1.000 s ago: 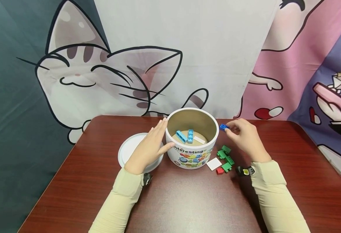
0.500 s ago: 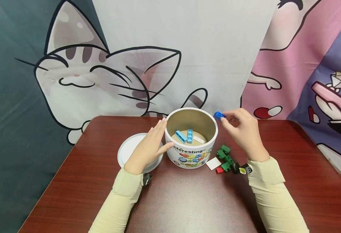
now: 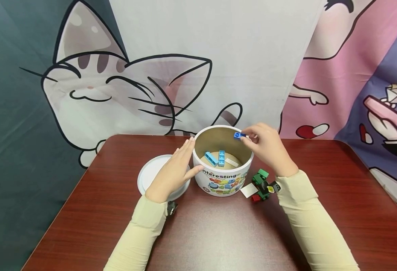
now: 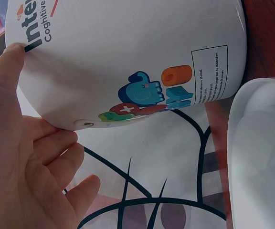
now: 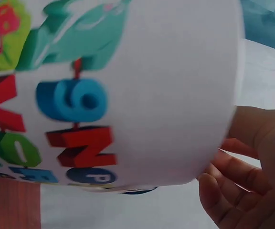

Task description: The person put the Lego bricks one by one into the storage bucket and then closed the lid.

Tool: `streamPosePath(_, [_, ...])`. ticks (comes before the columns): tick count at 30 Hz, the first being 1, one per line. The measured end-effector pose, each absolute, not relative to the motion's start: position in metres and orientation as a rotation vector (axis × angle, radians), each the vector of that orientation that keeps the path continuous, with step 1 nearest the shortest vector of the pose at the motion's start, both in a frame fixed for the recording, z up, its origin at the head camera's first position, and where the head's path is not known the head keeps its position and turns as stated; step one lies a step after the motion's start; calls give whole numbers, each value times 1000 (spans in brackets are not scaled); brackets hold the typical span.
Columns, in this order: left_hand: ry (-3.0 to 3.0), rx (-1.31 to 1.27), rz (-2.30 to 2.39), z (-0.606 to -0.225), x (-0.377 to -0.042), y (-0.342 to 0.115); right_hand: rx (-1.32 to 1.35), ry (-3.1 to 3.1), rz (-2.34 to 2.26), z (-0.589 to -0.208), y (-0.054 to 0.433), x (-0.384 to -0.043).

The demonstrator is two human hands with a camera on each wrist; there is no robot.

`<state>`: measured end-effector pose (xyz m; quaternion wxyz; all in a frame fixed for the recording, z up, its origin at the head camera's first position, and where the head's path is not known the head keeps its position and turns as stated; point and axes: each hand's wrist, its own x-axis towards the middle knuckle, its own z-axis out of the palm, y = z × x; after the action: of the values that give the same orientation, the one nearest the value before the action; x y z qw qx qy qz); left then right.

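Observation:
A white round tub with colourful print stands uncovered on the table. Against its left side rests my left hand, fingers straight and thumb at the front of the rim; the left wrist view shows this hand touching the tub wall. My right hand pinches a small blue brick over the tub's right rim. In the right wrist view the tub wall hides the brick from sight. Two light blue bricks and a white piece lie on the tub's floor.
A white lid lies left of the tub, partly under my left hand. To the tub's right are several green bricks, a red brick and a flat white square. A printed curtain hangs behind the table.
My right hand has risen from beside the tub and moved left, carrying the blue brick over the rim. My left hand has stayed against the tub.

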<state>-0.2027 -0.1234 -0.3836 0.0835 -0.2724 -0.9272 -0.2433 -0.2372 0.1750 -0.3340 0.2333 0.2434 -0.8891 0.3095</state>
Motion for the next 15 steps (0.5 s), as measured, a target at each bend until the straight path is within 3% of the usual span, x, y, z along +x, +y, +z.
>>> streamPosePath(15, [-2767, -814, -728, -384, -203, -124, 598, -2321, 877, -352, 179, -236])
